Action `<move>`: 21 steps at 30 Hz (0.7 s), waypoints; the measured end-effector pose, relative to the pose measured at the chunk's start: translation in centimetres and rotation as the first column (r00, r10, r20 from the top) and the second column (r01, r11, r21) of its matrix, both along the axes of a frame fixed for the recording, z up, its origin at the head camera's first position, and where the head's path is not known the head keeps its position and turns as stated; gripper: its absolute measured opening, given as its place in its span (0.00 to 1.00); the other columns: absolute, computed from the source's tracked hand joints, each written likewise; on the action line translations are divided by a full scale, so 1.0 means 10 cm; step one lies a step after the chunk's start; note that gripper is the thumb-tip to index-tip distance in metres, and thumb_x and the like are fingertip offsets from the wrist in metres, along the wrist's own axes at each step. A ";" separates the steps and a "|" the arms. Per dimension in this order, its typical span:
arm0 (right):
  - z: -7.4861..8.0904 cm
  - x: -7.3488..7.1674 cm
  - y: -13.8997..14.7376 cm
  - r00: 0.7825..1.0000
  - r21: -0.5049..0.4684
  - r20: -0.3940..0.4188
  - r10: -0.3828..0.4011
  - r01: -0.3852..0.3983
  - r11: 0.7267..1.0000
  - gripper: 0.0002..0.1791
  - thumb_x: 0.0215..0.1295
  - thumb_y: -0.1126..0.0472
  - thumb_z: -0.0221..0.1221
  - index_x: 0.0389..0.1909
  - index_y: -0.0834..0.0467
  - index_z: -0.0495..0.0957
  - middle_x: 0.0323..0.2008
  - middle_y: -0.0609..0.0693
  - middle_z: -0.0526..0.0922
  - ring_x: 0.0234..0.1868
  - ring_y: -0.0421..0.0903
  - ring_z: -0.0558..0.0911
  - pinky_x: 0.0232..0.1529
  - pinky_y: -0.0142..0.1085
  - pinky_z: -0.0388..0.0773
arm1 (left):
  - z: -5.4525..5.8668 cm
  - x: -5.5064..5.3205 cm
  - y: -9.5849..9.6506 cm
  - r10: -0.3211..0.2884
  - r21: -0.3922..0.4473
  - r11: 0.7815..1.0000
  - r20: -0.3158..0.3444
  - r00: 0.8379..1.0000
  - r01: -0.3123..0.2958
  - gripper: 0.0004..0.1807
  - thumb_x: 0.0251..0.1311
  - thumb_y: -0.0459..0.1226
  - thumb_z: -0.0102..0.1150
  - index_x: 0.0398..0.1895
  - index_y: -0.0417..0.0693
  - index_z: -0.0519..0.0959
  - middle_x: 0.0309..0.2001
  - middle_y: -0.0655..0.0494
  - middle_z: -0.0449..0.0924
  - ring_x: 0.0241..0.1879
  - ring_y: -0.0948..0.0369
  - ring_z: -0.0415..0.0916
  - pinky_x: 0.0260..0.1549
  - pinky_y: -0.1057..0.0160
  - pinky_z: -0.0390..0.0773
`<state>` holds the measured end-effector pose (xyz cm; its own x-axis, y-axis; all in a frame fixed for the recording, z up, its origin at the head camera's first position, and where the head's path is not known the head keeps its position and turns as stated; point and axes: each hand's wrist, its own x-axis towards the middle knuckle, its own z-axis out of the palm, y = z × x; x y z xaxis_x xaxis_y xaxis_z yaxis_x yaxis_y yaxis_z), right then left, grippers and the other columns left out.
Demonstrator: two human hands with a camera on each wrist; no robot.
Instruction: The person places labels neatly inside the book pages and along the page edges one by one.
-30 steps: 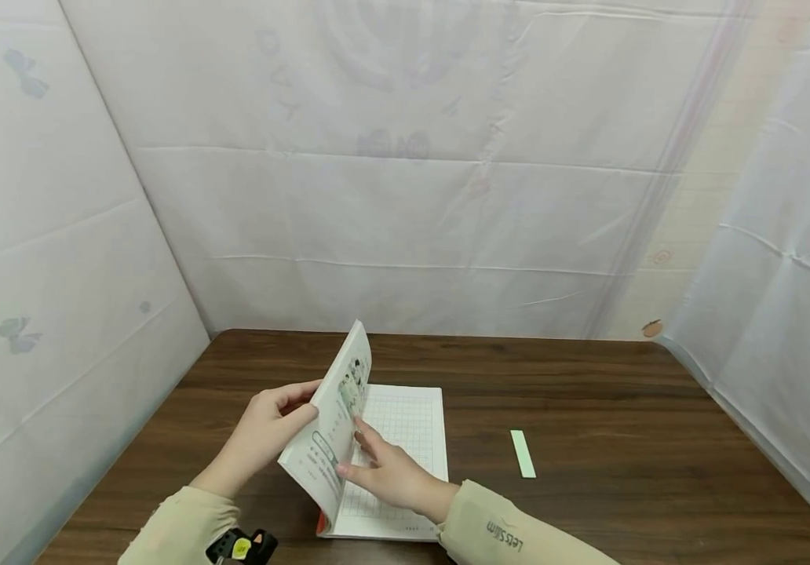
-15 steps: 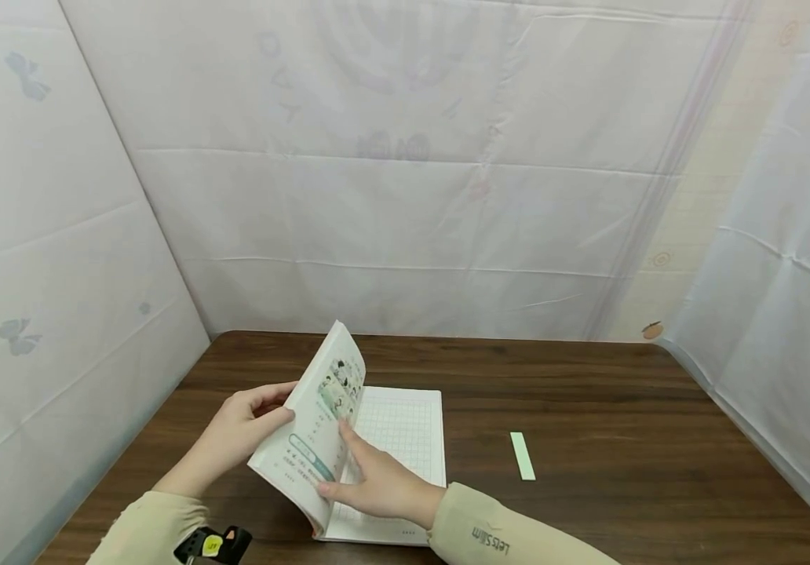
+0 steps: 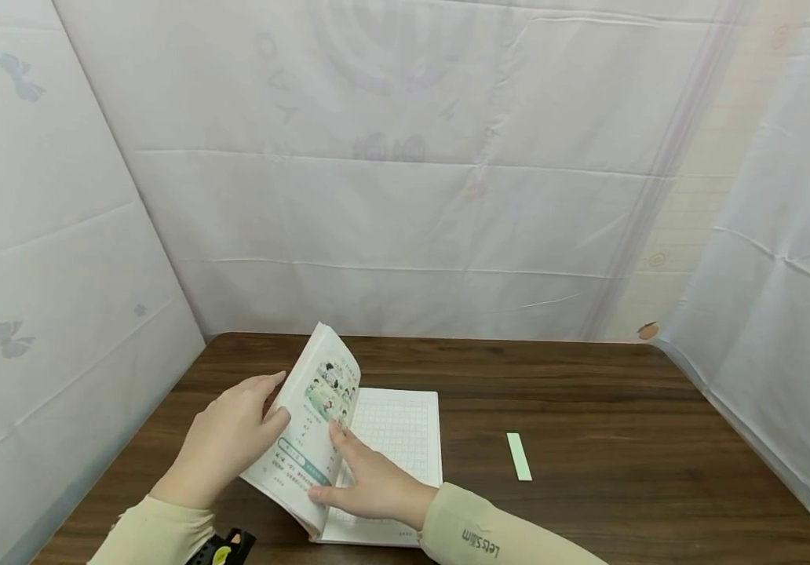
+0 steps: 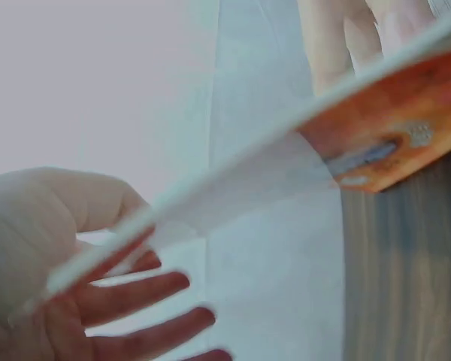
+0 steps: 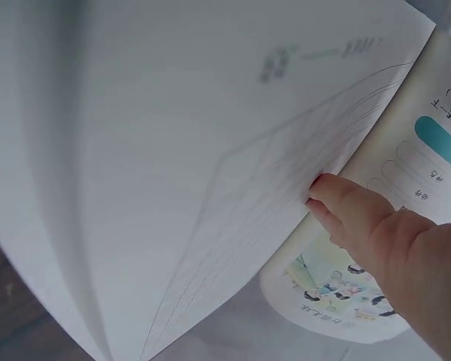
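Observation:
A book [image 3: 323, 416] stands partly open, its printed left part with small coloured pictures tilted up to the left. Its right page [image 3: 398, 431], marked with a grid, lies flat on the table. At the outer edge of the raised part is my left hand [image 3: 224, 435], the edge between thumb and spread, fairly straight fingers. An orange cover patch [image 4: 406, 120] shows on the underside in the left wrist view. My right hand [image 3: 380, 479] rests by the inner fold, thumb and fingers extended against the printed page. In the right wrist view, its fingertips [image 5: 323, 184] touch near the fold.
A pale green paper strip [image 3: 519, 457] lies on the brown wooden table [image 3: 610, 416], right of the book. White patterned cloth [image 3: 391, 204] hangs behind and on both sides of the table. A black wrist device [image 3: 224, 547] sits by the left sleeve.
The raised part of the book has tilted further left and lower, with both hands shifting left. More of its printed page now shows. My left hand's fingers have loosened at the edge.

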<state>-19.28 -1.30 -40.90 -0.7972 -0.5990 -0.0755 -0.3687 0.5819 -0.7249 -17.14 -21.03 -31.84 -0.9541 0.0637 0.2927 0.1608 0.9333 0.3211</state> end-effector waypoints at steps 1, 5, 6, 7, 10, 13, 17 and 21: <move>0.00 0.00 0.00 1.000 0.005 -0.005 -0.001 0.001 1.000 0.53 0.62 0.34 0.60 0.80 0.50 0.45 0.79 0.50 0.49 0.78 0.52 0.56 0.72 0.50 0.62 | 0.01 0.02 0.04 0.005 -0.039 0.999 -0.053 0.999 -0.007 0.27 0.59 0.38 0.56 0.62 0.37 0.76 0.59 0.37 0.78 0.49 0.42 0.81 0.32 0.42 0.80; -0.01 0.01 -0.02 0.999 0.027 -0.036 -0.003 0.004 1.000 0.52 0.62 0.34 0.60 0.79 0.50 0.47 0.79 0.50 0.51 0.77 0.52 0.59 0.71 0.49 0.64 | 0.05 0.11 0.20 -0.014 -0.142 0.990 -0.227 0.974 -0.019 0.24 0.57 0.37 0.59 0.57 0.36 0.79 0.60 0.40 0.79 0.56 0.39 0.76 0.31 0.40 0.81; -0.01 0.01 -0.02 0.999 0.033 -0.043 -0.003 0.004 0.999 0.52 0.62 0.33 0.60 0.79 0.50 0.47 0.79 0.50 0.51 0.76 0.52 0.59 0.70 0.49 0.65 | 0.05 0.13 0.24 -0.029 -0.160 0.987 -0.262 0.965 -0.014 0.23 0.56 0.38 0.60 0.56 0.37 0.80 0.59 0.41 0.79 0.56 0.40 0.76 0.29 0.41 0.82; 0.00 0.02 -0.02 0.999 0.035 -0.048 0.000 0.002 0.999 0.52 0.62 0.33 0.59 0.79 0.49 0.47 0.79 0.51 0.51 0.76 0.53 0.60 0.70 0.50 0.66 | 0.05 0.15 0.29 -0.045 -0.175 0.985 -0.292 0.955 -0.007 0.23 0.56 0.38 0.61 0.55 0.37 0.81 0.59 0.41 0.80 0.57 0.40 0.76 0.28 0.42 0.82; 0.00 0.01 -0.01 0.998 0.030 -0.066 0.014 -0.012 0.999 0.52 0.63 0.33 0.58 0.80 0.45 0.43 0.79 0.50 0.50 0.76 0.54 0.61 0.69 0.51 0.66 | 0.04 0.16 0.41 -0.112 -0.216 0.976 -0.373 0.921 0.031 0.22 0.54 0.37 0.64 0.53 0.38 0.82 0.56 0.42 0.82 0.56 0.41 0.77 0.29 0.45 0.83; 0.00 0.00 0.01 0.997 0.004 -0.068 0.023 -0.023 1.000 0.51 0.63 0.33 0.58 0.80 0.39 0.40 0.79 0.47 0.48 0.76 0.54 0.59 0.70 0.53 0.65 | -0.01 0.14 0.53 -0.181 -0.256 0.963 -0.407 0.896 0.078 0.21 0.54 0.36 0.65 0.52 0.37 0.82 0.54 0.43 0.83 0.55 0.42 0.78 0.36 0.48 0.84; 0.00 0.00 0.03 0.998 -0.048 -0.052 0.026 -0.029 0.998 0.51 0.64 0.36 0.59 0.80 0.41 0.41 0.79 0.44 0.50 0.76 0.51 0.60 0.70 0.52 0.65 | -0.13 0.09 0.64 -0.249 -0.294 0.946 -0.393 0.885 0.135 0.20 0.54 0.35 0.65 0.50 0.35 0.82 0.52 0.42 0.84 0.54 0.45 0.80 0.43 0.52 0.84; 0.00 0.01 0.04 0.999 -0.061 -0.047 0.023 -0.025 0.998 0.50 0.63 0.38 0.61 0.80 0.48 0.46 0.77 0.48 0.57 0.74 0.49 0.65 0.69 0.47 0.67 | -0.28 0.03 0.67 -0.269 -0.304 0.939 -0.352 0.896 0.163 0.19 0.57 0.36 0.65 0.50 0.34 0.82 0.50 0.42 0.84 0.53 0.47 0.80 0.47 0.53 0.82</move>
<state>-19.18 -0.89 -40.88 -0.7842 -0.6204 -0.0012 -0.4158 0.5270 -0.7412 -16.85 -14.33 -34.67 -0.7242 0.3798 0.5756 0.4285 0.9018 -0.0559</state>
